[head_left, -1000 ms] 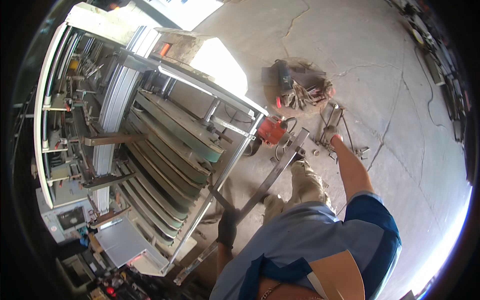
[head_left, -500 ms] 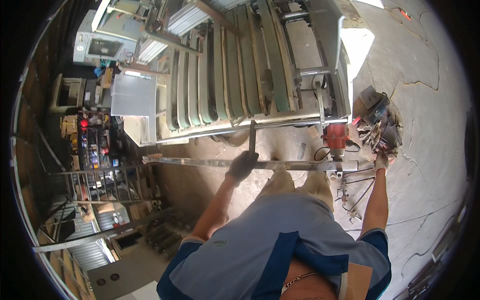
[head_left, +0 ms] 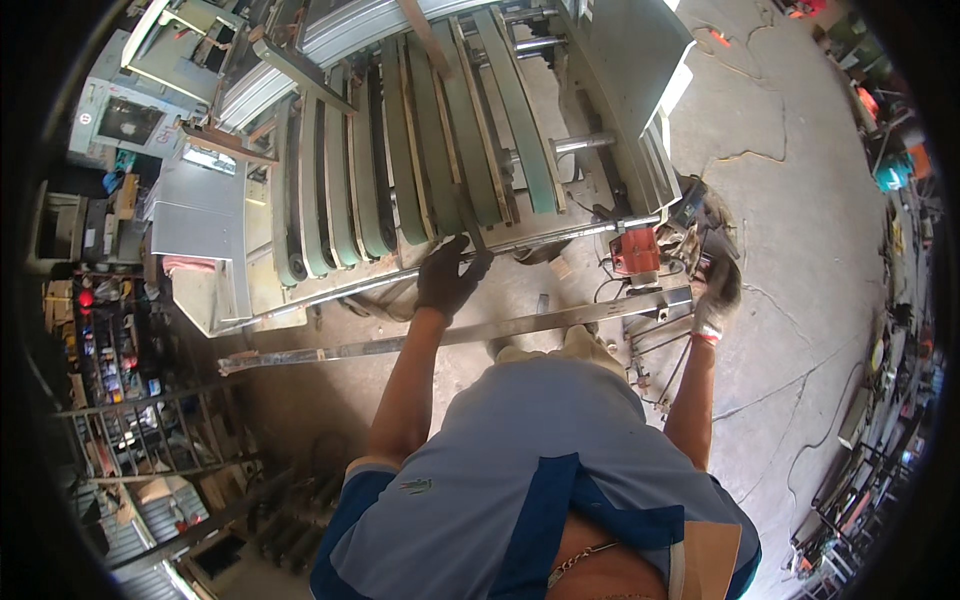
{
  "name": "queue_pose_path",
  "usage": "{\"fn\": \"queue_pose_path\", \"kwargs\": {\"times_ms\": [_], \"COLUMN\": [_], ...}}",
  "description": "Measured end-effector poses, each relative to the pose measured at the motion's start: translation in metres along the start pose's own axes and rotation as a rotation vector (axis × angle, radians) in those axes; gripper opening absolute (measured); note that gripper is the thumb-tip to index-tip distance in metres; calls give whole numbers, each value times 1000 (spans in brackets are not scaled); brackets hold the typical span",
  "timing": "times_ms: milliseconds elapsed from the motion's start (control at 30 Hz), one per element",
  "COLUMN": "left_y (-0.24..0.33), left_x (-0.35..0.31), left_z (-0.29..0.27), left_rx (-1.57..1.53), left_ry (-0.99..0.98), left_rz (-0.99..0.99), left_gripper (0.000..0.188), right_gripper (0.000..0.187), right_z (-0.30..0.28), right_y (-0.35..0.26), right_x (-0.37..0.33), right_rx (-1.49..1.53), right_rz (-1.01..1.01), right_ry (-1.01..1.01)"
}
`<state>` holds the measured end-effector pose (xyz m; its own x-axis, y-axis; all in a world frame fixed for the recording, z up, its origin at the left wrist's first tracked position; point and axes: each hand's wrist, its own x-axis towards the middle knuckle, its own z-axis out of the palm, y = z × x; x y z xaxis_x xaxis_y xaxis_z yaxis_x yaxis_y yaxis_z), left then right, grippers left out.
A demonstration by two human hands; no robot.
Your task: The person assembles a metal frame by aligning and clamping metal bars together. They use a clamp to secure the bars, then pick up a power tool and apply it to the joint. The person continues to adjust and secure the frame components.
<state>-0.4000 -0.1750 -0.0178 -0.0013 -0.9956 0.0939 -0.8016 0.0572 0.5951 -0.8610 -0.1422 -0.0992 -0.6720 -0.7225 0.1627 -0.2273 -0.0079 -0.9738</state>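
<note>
Metal strip [head_left: 472, 222] pinched in our dark-gloved left hand [head_left: 452, 280], we have it right at the front edge of the green belts [head_left: 516, 118], a long bar [head_left: 535, 324] crossing beneath our forearm [head_left: 405, 390], while our right hand [head_left: 720, 295], gloved too, is near the red unit [head_left: 635, 252], and we cannot tell whether it grips anything!

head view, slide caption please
Dark-gloved left hand holds a flat bar beside green belts; pale-gloved right hand near a long metal beam.
</note>
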Motion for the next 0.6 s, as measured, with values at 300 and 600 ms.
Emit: {"fn": "queue_pose_path", "kwargs": {"times_ms": [300, 600], "left_y": [-38, -25], "left_x": [40, 7], "left_z": [32, 45], "left_rx": [-74, -158], "left_ry": [-387, 85], "left_rz": [-207, -8], "left_gripper": [62, 36], "right_gripper": [45, 59], "right_z": [187, 280], "right_y": [-86, 34], "right_x": [11, 70], "right_rx": [-1042, -1216], "right_rz": [-559, -35], "right_ry": [-947, -1311]}}
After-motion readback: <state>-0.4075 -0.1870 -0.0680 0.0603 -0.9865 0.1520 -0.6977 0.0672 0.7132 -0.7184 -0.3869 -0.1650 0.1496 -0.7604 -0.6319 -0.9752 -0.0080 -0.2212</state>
